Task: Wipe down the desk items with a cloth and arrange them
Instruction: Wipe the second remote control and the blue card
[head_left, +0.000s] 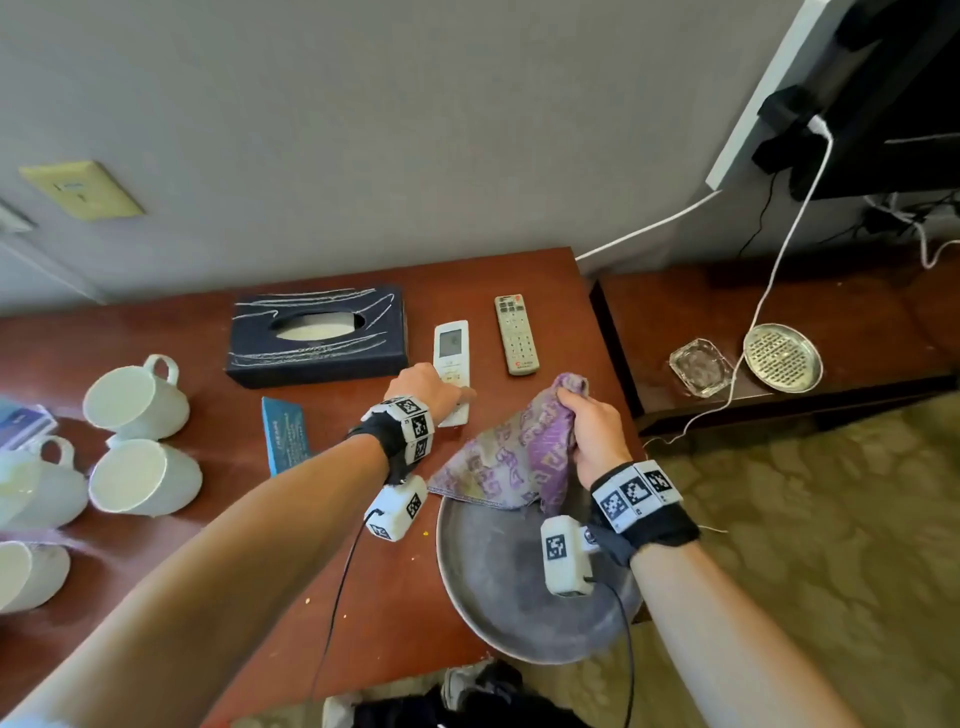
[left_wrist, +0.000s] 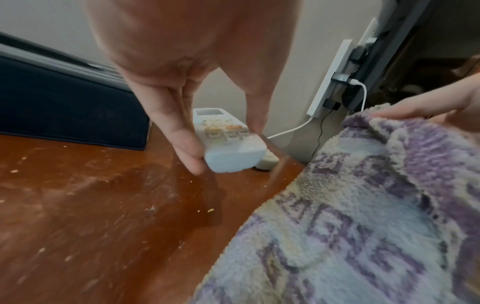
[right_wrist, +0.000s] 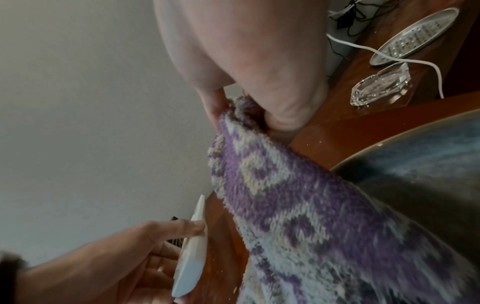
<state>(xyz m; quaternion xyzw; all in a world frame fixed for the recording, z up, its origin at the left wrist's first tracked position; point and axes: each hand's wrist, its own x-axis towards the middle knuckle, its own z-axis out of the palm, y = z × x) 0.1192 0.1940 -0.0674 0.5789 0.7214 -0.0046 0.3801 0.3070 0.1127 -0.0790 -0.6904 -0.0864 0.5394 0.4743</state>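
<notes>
Desk (head_left: 395, 597) right edge; left hand (head_left: 423, 387) pinching white remote (head_left: 451, 345); right hand (head_left: 592, 426) clutching cloth (head_left: 498, 462)

- head: looking down at desk (head_left: 156, 597) from above, facing wall
- left wrist: close, low, looking along fingers (left_wrist: 182, 139)
- right wrist: close; both sharing cloth (right_wrist: 298, 216)

Fluffy cloth (head_left: 511, 457) patterned purple and pale grey; slim plastic remote (head_left: 451, 358) white; rectangular tissue box (head_left: 317, 338) navy, streaked silver; wooden desk (head_left: 363, 571) reddish-brown.
</notes>
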